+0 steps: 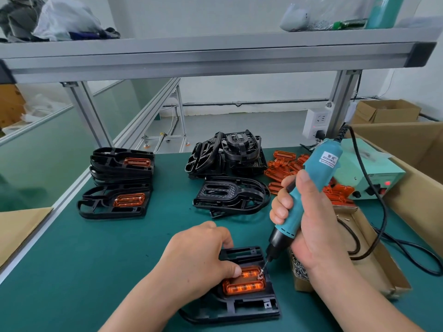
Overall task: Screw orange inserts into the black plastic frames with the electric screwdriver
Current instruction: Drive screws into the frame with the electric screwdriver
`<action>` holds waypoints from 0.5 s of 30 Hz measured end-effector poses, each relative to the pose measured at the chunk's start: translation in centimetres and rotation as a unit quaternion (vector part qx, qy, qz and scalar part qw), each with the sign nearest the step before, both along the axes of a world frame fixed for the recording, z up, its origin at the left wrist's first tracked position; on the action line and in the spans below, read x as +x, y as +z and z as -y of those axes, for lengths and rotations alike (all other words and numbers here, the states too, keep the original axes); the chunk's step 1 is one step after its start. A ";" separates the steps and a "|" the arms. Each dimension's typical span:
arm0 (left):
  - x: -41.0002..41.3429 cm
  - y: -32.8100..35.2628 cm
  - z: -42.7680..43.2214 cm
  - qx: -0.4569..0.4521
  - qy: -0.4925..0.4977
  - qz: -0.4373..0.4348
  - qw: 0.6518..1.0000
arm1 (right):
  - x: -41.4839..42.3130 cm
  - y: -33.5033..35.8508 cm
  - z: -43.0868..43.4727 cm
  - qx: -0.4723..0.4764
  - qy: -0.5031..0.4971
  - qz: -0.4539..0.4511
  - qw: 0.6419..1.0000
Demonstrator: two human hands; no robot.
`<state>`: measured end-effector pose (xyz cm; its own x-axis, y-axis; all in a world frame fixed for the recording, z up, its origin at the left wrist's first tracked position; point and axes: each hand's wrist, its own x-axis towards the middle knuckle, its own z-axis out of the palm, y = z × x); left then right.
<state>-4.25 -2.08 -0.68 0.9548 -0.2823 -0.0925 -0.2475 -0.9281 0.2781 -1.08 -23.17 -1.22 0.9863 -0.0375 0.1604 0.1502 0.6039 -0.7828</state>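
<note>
Right grip: the right hand [311, 224] is wrapped round the electric screwdriver [321, 168], with the bit on the insert's far right corner.
Left grip: the left hand [199, 257] clamps the black frame [254, 307], thumb on the orange insert [244, 286], just beside the bit.
Done: fitted frames [112, 171] are stacked far left of both grips.
Left: bare frames [230, 195] and loose inserts [280, 171] lie beyond the right grip, so probably much remains.

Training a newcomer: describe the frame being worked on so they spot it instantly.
On the green mat, look at the near edge. The black frame lies flat there under the left hand. Unlike the other frames, it has the screwdriver tip on its orange insert.
</note>
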 end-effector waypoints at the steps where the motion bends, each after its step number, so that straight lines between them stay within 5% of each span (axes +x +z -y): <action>1: 0.0 0.0 0.1 0.000 -0.001 0.001 1.000 | -0.1 0.1 -0.1 -0.006 0.001 0.001 1.000; 15: 0.1 -0.3 0.3 -0.010 -0.004 0.005 1.000 | -1.3 0.9 -0.8 -0.066 0.071 0.084 0.992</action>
